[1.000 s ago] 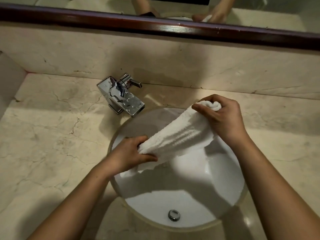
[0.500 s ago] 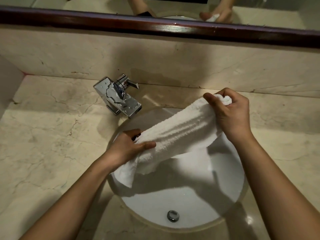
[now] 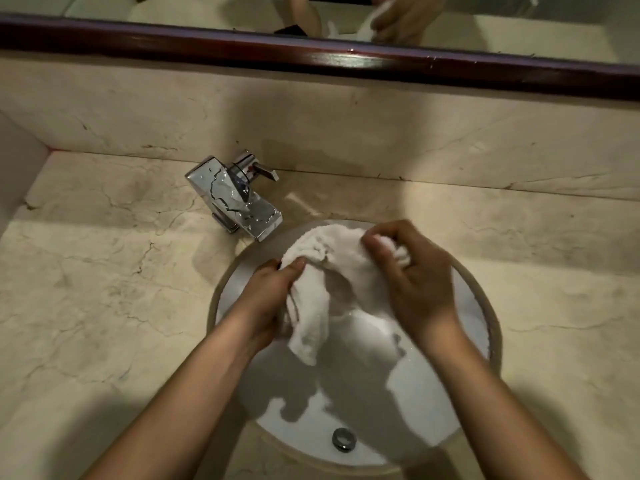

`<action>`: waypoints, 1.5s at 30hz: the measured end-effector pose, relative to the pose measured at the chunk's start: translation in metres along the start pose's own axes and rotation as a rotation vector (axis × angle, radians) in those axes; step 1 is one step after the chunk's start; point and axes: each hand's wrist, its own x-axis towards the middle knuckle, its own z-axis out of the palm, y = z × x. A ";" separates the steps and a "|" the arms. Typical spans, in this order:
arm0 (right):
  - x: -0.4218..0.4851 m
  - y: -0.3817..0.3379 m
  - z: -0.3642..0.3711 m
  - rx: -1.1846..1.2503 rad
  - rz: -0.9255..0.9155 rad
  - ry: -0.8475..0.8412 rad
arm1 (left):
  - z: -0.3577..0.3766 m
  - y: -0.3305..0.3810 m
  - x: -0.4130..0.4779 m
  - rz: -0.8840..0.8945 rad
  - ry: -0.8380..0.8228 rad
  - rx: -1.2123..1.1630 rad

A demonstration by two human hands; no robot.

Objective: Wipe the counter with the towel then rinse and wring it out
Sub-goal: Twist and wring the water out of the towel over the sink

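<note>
A white towel (image 3: 332,258) is bunched up over the round white sink (image 3: 426,410). My left hand (image 3: 270,296) grips its left part, and a loose end hangs down from that grip into the basin. My right hand (image 3: 415,278) is closed on the other end, to the right and slightly farther back. The two hands are close together with the cloth humped between them. The beige marble counter (image 3: 104,306) surrounds the basin.
A chrome faucet (image 3: 239,199) with wet spots stands at the basin's back left edge, with no water seen running from it. The drain (image 3: 344,439) lies at the basin's near side. A marble backsplash and a dark-framed mirror (image 3: 346,60) rise behind.
The towel was stretched out diagonally between my hands. Now my hands have come together and the towel is gathered into a bunch over the basin.
</note>
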 end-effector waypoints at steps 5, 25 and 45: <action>-0.041 -0.002 0.031 -0.073 -0.149 -0.239 | 0.016 0.015 -0.014 -0.027 -0.219 -0.215; -0.030 0.061 0.028 0.214 0.199 -0.720 | 0.012 0.007 -0.024 0.054 -0.369 -0.235; -0.045 0.044 0.008 0.286 0.587 -0.209 | 0.020 -0.033 -0.028 0.157 0.119 0.061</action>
